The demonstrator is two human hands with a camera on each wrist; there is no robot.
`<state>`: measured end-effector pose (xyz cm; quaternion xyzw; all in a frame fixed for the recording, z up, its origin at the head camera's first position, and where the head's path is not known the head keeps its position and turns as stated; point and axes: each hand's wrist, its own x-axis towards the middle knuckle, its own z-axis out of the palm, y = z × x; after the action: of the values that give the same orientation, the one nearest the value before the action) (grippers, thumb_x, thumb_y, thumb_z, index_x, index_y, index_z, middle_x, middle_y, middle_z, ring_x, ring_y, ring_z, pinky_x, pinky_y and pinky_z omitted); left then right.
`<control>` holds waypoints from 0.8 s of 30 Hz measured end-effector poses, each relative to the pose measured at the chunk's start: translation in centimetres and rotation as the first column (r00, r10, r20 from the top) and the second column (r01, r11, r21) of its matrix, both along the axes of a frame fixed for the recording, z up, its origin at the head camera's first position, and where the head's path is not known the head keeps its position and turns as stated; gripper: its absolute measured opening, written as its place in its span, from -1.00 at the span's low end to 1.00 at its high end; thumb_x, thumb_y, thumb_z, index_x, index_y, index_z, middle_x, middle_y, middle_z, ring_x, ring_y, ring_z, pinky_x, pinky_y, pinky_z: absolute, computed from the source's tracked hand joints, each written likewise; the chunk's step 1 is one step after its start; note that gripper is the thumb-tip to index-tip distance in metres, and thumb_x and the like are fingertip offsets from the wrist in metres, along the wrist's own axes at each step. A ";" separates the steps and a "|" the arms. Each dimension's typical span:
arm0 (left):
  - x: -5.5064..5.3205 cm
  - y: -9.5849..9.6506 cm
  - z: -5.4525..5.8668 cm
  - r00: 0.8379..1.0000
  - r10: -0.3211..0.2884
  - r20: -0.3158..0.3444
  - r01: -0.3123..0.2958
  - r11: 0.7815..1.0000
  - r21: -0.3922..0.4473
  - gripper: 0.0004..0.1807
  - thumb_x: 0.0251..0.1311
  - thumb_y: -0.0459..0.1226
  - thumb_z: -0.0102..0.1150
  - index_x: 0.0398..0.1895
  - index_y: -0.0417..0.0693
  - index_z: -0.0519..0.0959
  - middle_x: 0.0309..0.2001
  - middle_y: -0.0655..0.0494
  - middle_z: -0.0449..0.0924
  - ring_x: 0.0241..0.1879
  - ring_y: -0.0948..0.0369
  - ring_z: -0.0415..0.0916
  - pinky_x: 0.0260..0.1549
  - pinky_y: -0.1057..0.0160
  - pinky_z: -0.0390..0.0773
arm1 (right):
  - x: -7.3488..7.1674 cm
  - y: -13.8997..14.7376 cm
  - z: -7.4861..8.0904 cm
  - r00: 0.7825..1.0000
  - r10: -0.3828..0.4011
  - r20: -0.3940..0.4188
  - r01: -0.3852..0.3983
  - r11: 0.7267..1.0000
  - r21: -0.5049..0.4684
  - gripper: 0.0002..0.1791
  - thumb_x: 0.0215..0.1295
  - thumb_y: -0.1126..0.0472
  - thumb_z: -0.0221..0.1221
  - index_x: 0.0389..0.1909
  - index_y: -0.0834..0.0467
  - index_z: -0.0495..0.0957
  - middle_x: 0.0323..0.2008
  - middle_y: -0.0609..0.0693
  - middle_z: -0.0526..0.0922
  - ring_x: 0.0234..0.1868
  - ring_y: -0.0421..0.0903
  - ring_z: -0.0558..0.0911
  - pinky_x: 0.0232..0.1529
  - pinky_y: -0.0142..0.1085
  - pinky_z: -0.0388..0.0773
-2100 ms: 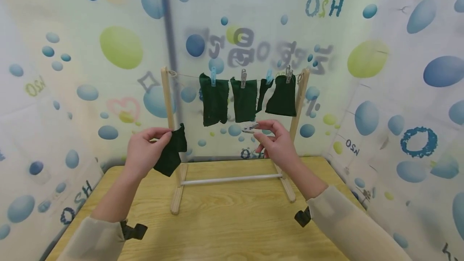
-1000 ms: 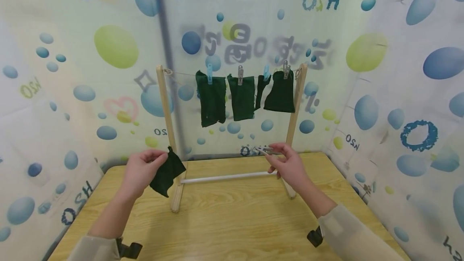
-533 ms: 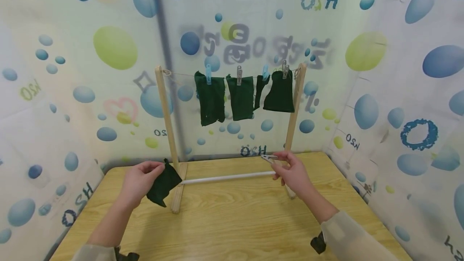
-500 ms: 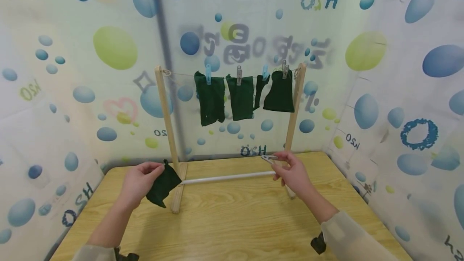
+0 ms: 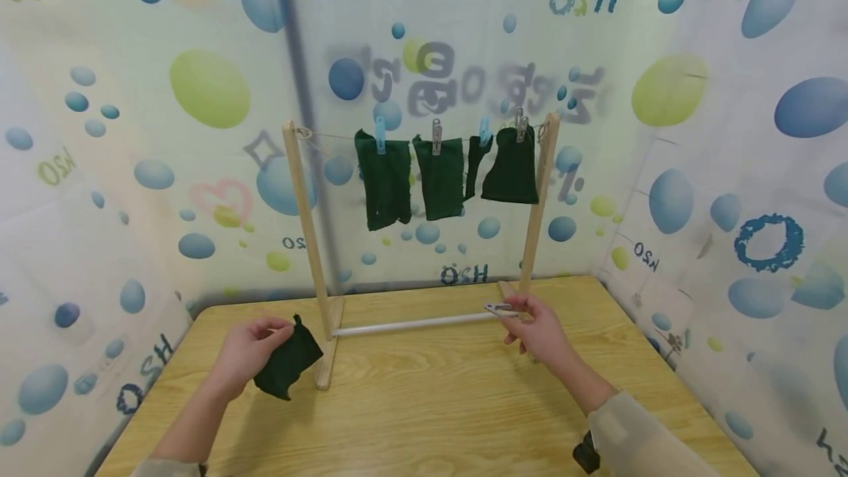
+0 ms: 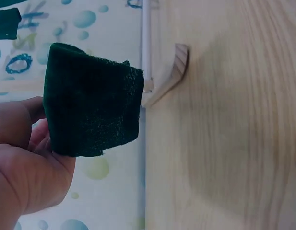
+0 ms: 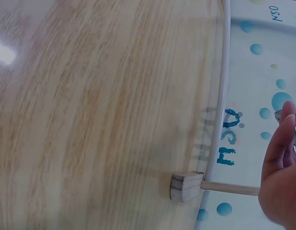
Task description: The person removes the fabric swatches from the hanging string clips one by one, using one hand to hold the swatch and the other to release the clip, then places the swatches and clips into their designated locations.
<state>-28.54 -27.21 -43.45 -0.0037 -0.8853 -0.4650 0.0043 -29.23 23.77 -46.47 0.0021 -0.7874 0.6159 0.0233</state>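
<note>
My left hand [image 5: 246, 354] pinches the upper corner of a small dark green cloth [image 5: 289, 361], which dangles in front of the rack's left foot. In the left wrist view the cloth [image 6: 94, 102] hides most of the fingertips. Over on the right, my right hand [image 5: 539, 331] holds a grey clothespin [image 5: 498, 309] between thumb and fingers, before the rack's right post. Higher up, several green cloth pieces hang on the string: a wide one [image 5: 386, 184], a second [image 5: 442, 181], a narrow strip [image 5: 474, 168] and a flared one [image 5: 512, 168]. Blue and grey clothespins [image 5: 380, 136] fasten them.
A wooden rack has a left post [image 5: 307, 230], a right post [image 5: 535, 230] and a white crossbar [image 5: 417, 324] low between them. It stands on a wood-grain table [image 5: 411, 411]. Behind and at both sides hangs a patterned curtain [image 5: 218, 168].
Both hands have come down from near the string's height towards the table, the left with the green cloth, the right with the clothespin. The right hand has also shifted right. The hanging cloths stay put.
</note>
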 end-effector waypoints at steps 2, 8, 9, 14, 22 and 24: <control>-0.1 -0.4 -0.5 1.000 -0.020 0.014 0.020 1.000 0.004 -0.61 0.64 -0.16 0.21 0.22 -0.32 0.69 -0.02 -0.14 0.80 -0.21 0.23 0.67 -0.28 0.28 0.69 | -0.1 0.1 -0.3 1.000 0.000 0.007 0.000 1.000 0.019 -0.56 0.56 0.33 0.29 0.37 0.27 0.51 0.28 0.33 0.62 -0.44 -0.16 0.72 -0.57 -0.38 0.53; -0.4 -1.6 -1.7 0.998 -0.048 0.027 0.049 0.998 -0.028 -0.63 0.69 -0.16 0.13 0.23 -0.31 0.65 0.19 -0.30 0.70 0.11 -0.06 0.73 -0.05 0.12 0.71 | -0.3 0.2 -1.4 0.999 0.031 0.034 -0.032 0.998 0.049 -0.58 0.54 0.33 0.28 0.33 0.31 0.52 0.23 0.33 0.63 -0.42 -0.12 0.74 -0.58 -0.38 0.51; -0.5 -1.8 -1.8 0.998 -0.051 0.030 0.052 0.998 -0.036 -0.62 0.70 -0.16 0.11 0.24 -0.31 0.64 0.24 -0.33 0.67 0.19 -0.13 0.70 0.01 0.06 0.72 | -0.3 0.2 -1.6 0.999 0.036 0.040 -0.039 0.998 0.054 -0.58 0.54 0.33 0.28 0.33 0.31 0.52 0.22 0.32 0.64 -0.41 -0.12 0.74 -0.58 -0.38 0.51; -0.9 -3.2 -2.9 0.997 -0.056 0.058 0.059 0.997 -0.058 -0.59 0.74 -0.15 0.03 0.26 -0.33 0.61 0.34 -0.42 0.59 0.35 -0.32 0.58 0.20 -0.22 0.67 | -0.4 0.0 -2.5 0.996 0.032 0.078 -0.040 0.994 0.104 -0.62 0.53 0.32 0.29 0.29 0.29 0.55 0.16 0.25 0.69 -0.40 -0.11 0.75 -0.57 -0.37 0.50; -1.4 -5.2 -4.2 0.994 -0.035 0.101 0.044 0.996 -0.082 -0.56 0.74 -0.10 0.01 0.25 -0.35 0.58 0.34 -0.47 0.56 0.31 -0.35 0.56 0.16 -0.24 0.63 | -0.4 -0.7 -3.8 0.990 0.057 0.128 -0.076 0.986 0.148 -0.64 0.54 0.39 0.26 0.27 0.36 0.53 0.13 0.28 0.69 -0.39 -0.08 0.75 -0.59 -0.32 0.56; -1.4 -5.5 -4.4 0.994 -0.029 0.103 0.037 0.996 -0.083 -0.56 0.74 -0.11 0.01 0.24 -0.35 0.58 0.33 -0.48 0.56 0.28 -0.33 0.57 0.14 -0.21 0.63 | -0.4 -0.9 -3.9 0.990 0.052 0.132 -0.072 0.985 0.158 -0.64 0.54 0.39 0.26 0.26 0.36 0.54 0.12 0.28 0.70 -0.39 -0.07 0.76 -0.58 -0.32 0.56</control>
<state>-29.99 -32.74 -47.86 0.0053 -0.9031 -0.4267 -0.0489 -29.66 22.83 -50.42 -0.0108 -0.8344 0.5490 -0.0465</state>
